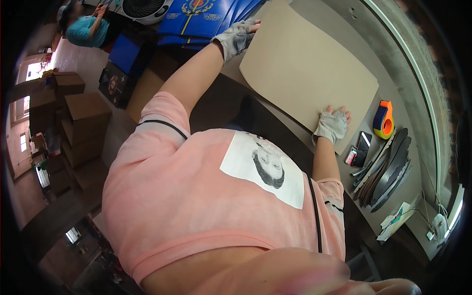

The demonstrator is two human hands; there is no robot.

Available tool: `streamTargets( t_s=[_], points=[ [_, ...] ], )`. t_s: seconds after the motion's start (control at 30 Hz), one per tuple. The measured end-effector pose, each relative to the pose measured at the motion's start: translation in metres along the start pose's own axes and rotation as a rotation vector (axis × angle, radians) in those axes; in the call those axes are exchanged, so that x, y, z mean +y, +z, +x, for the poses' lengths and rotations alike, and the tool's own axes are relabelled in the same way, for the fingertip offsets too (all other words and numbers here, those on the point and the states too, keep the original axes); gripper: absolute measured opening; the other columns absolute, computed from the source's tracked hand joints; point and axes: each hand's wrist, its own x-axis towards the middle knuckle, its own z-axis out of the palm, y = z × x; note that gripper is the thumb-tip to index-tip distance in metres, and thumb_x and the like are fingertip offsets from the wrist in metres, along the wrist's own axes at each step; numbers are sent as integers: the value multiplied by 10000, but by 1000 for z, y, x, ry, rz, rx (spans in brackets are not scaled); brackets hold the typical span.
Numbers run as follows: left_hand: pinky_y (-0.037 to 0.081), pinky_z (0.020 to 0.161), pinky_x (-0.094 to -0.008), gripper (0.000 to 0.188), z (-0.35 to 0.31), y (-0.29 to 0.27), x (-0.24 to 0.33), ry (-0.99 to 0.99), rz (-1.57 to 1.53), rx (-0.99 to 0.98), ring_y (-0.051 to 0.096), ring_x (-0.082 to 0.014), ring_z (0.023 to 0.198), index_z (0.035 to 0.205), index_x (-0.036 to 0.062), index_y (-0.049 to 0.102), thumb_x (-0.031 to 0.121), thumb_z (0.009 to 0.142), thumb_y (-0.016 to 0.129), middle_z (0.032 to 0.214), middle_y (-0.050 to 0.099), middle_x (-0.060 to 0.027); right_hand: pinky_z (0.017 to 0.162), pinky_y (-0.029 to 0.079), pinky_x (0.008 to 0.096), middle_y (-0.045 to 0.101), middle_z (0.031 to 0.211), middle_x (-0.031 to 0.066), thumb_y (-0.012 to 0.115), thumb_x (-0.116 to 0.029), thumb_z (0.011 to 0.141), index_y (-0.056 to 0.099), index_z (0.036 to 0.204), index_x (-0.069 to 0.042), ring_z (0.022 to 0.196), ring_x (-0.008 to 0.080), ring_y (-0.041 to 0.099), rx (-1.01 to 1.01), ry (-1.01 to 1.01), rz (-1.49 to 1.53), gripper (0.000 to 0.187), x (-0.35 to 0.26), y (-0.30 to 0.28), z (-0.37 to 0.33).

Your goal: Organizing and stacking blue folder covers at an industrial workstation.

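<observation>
A large beige cardboard sheet (309, 64) lies across the grey table, its near edge slightly bowed. My right hand (333, 124), in a pale fingerless work glove, rests flat near the sheet's right-hand corner with its fingers apart. At the sheet's far left edge is my left hand (235, 39), gloved the same way. Its bare fingertips stretch out to the sheet's edge, and nothing shows gripped in them. Blue printed sheets or box panels (196, 24) with a gold emblem lie just beyond the left hand.
Right of the sheet are an orange and blue tape dispenser (383, 120), a phone (363, 147), a small red and white item (351, 155) and a stack of dark curved pieces (388, 172). Cardboard boxes (86, 123) stand at left. A co-worker in teal (88, 30) and a fan (145, 7) are farther off.
</observation>
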Motion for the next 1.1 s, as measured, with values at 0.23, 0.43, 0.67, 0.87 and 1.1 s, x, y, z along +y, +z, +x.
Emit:
streamTargets(
  t_s=[0.23, 0.43, 0.67, 0.87, 1.1],
  points=[
    [572, 850, -297, 280, 7, -57, -20, -149, -476, -456, 666, -112, 1018, 1296, 112, 632, 240, 1048, 604, 1138, 687, -4, 1181, 303, 598, 371, 1631, 209, 544, -537, 977, 453, 1535, -94, 1520, 373, 335, -5, -37, -26, 719, -9, -13, 2],
    [555, 902, -338, 400, 1, -41, -16, -34, 419, 268, 690, -200, 1052, 1395, 105, 608, 277, 1033, 599, 1179, 708, -42, 1197, 283, 602, 359, 1639, 211, 542, -525, 979, 441, 1544, -96, 1523, 373, 330, 26, -14, -30, 718, -5, -6, 1],
    [348, 1220, -403, 629, 3, -23, -30, 279, 1780, 258, 402, -371, 1479, 1431, -14, 545, 277, 891, 688, 1527, 505, -216, 1217, 253, 593, 344, 1652, 202, 525, -543, 983, 411, 1570, -105, 1545, 366, 296, -4, 8, -28, 741, -1, 0, 2],
    [336, 1224, -433, 789, 7, -28, -24, 146, 1762, 241, 355, -424, 1498, 1545, 34, 426, 344, 866, 682, 1593, 368, -305, 1224, 240, 586, 338, 1659, 190, 511, -553, 989, 397, 1581, -118, 1550, 354, 290, -23, 3, -28, 743, -5, -4, 2],
    [281, 1247, -471, 817, -8, 12, -10, -24, 1908, 250, 310, -497, 1503, 1608, 134, 352, 441, 906, 634, 1646, 230, -335, 1225, 229, 579, 332, 1664, 187, 499, -569, 991, 408, 1580, -130, 1551, 350, 289, -20, 13, -32, 741, -3, -4, 1]
  ],
)
